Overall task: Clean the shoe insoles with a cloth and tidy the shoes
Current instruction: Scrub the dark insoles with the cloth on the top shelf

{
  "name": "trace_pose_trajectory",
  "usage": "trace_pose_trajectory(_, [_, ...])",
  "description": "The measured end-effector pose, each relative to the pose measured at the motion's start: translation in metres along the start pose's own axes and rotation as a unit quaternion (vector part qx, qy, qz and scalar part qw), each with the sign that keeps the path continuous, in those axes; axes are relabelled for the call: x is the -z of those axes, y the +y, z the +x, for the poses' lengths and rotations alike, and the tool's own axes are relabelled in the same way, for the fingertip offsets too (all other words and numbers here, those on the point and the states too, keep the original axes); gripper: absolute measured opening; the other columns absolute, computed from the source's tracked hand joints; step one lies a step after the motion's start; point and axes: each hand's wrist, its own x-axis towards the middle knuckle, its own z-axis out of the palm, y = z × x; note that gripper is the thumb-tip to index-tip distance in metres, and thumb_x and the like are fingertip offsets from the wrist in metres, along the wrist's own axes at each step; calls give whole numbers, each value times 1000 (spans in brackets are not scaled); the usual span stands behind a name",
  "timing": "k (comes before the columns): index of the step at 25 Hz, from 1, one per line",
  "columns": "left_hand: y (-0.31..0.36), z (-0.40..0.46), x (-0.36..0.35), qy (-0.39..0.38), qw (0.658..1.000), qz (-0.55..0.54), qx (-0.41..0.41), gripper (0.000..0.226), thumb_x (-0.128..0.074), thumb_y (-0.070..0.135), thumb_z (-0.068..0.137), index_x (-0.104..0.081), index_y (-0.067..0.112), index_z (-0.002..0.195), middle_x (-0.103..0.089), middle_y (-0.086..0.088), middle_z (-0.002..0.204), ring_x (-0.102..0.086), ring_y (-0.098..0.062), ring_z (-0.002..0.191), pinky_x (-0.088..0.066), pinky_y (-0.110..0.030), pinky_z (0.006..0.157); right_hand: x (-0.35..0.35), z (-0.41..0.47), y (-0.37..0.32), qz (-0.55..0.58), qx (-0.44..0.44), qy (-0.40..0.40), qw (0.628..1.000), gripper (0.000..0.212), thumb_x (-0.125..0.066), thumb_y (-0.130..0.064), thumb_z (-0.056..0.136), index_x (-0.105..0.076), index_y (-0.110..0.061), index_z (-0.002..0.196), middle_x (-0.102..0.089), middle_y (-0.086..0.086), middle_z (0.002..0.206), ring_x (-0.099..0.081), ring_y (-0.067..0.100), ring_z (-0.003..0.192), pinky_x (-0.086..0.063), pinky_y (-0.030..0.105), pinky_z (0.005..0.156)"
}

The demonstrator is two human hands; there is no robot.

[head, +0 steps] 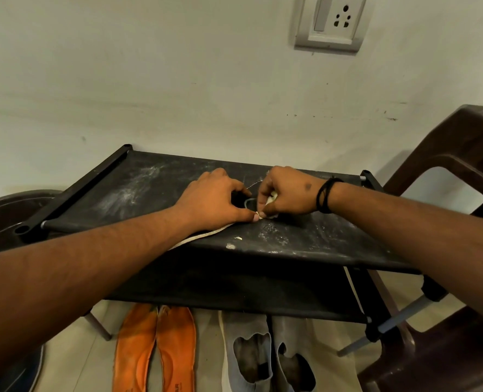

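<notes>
Orange insoles (154,349) lie on the floor below the dusty rack (138,188) where both hands (214,198) (287,193) pinch cloth (271,198).

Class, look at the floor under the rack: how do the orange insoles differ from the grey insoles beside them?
Colour: the orange insoles are bright orange; the grey insoles are pale grey.
Wear: the orange insoles look whole, with some dirt; the grey insoles have dark, ragged worn patches.
Position: the orange insoles lie to the left, the grey insoles to the right.
Both pairs lie flat, side by side on the floor below the black rack.
</notes>
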Motion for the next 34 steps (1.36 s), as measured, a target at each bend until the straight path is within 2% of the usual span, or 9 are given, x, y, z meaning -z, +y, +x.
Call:
trace_pose_trajectory(3, [0,3,0,-6,1000,2,1,60,-69,74,73,-65,44,125,-50,2,107,-51,-18,107,-51,-41,87,-1,5,7,-10,-21,57,998,3,-73,-18,84,-75,-18,85,-72,-3,86,-66,12,80,-50,19,66])
trace_pose_trajectory(6, [2,2,1,-10,1000,2,7,60,-69,74,74,-64,44,126,-49,2,109,-50,-19,109,-50,-43,91,1,13,12,-119,-66,141,981,13,-66,-22,88,-73,-19,98,-70,4,100,-65,22,88,-55,33,72])
trace_pose_trajectory(11, [0,2,0,-11,1000,-5,4,59,-69,74,73,-65,44,124,-50,1,108,-51,-20,109,-51,-43,90,-8,4,3,-114,11,85,990,17,-63,-23,91,-72,-17,103,-70,4,105,-65,21,93,-55,33,81])
trace_pose_trajectory(16, [-1,4,0,-9,1000,-11,3,60,-70,73,73,-66,43,125,-51,1,109,-52,-20,108,-51,-43,90,-13,5,13,-143,-24,139,980,17,-58,-20,94,-71,-13,102,-67,9,104,-63,24,92,-55,37,81])
trace_pose_trajectory(20, [-4,5,-4,-2,1000,-19,-6,59,-69,75,69,-68,43,119,-51,3,101,-53,-20,104,-52,-42,84,-18,2,-3,-99,26,80,992,15,-61,-20,92,-72,-15,101,-69,4,100,-65,21,90,-57,37,81])
trace_pose_trajectory(25, [-3,6,-2,-5,1000,-8,3,61,-69,75,72,-66,44,124,-50,2,106,-51,-20,106,-51,-42,89,-10,20,14,-134,-79,168,973,15,-64,-21,90,-71,-14,102,-70,10,99,-65,26,86,-58,39,78])
trace_pose_trajectory(30, [-5,5,-3,1,1000,-14,-5,61,-69,76,69,-69,41,118,-51,2,99,-53,-19,101,-53,-43,84,-17,8,0,-63,24,113,991,12,-64,-18,90,-74,-15,96,-72,2,99,-66,18,90,-55,31,80])
trace_pose_trajectory(32, [-4,6,-3,1,1000,-12,0,61,-69,76,69,-68,42,120,-52,1,103,-53,-20,104,-52,-43,87,-12,17,9,-61,-18,137,989,11,-65,-19,90,-74,-15,96,-71,4,100,-65,19,89,-54,30,78])
trace_pose_trajectory(34, [-4,7,-3,1,1000,-11,1,62,-70,75,70,-66,43,123,-52,0,107,-53,-20,107,-52,-43,89,-11,26,16,-105,-67,175,977,13,-65,-20,89,-72,-14,98,-70,8,99,-65,24,87,-56,36,78])
